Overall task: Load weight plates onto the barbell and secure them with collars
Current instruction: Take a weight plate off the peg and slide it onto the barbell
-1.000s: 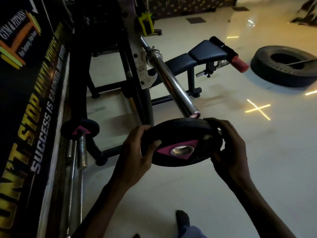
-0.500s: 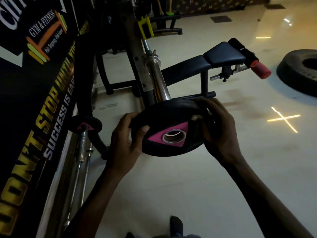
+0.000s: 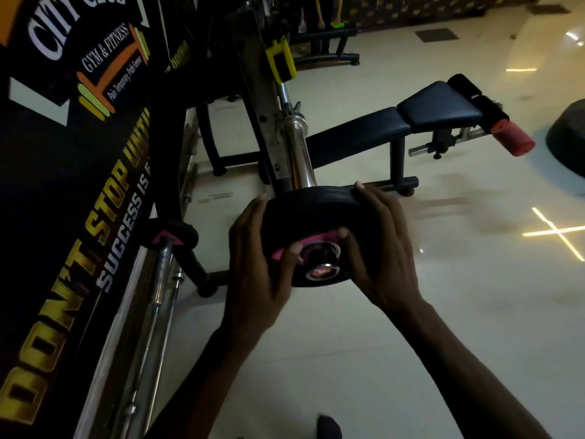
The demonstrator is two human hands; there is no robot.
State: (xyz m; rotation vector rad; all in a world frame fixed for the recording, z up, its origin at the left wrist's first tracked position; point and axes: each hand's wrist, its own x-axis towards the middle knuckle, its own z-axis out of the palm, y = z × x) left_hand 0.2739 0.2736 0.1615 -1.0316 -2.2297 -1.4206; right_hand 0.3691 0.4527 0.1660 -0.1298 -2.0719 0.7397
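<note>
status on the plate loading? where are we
Done: the weight plate is threaded onto the barbell sleeve; the sleeve's end cap pokes through its hole. In hand: left hand and right hand grip the plate's rim near the sleeve's tip, well short of the inner stop. Left: push it fully in, then fit a collar; none is visible on this end.

- Two hands on show: left hand (image 3: pixel 253 264) and right hand (image 3: pixel 376 248), one each side of a plate.
- Two weight plates: one black plate (image 3: pixel 316 217) on the chrome barbell (image 3: pixel 297 153), a second plate (image 3: pixel 172 234) low at left.
- One barbell on the rack; at least two spare bars (image 3: pixel 158 296) lying near left.
- One bench (image 3: pixel 395 125), far right.
- One yellow hook (image 3: pixel 280 63) far up the rack.
- One tyre (image 3: pixel 569 141), cut off at right.
</note>
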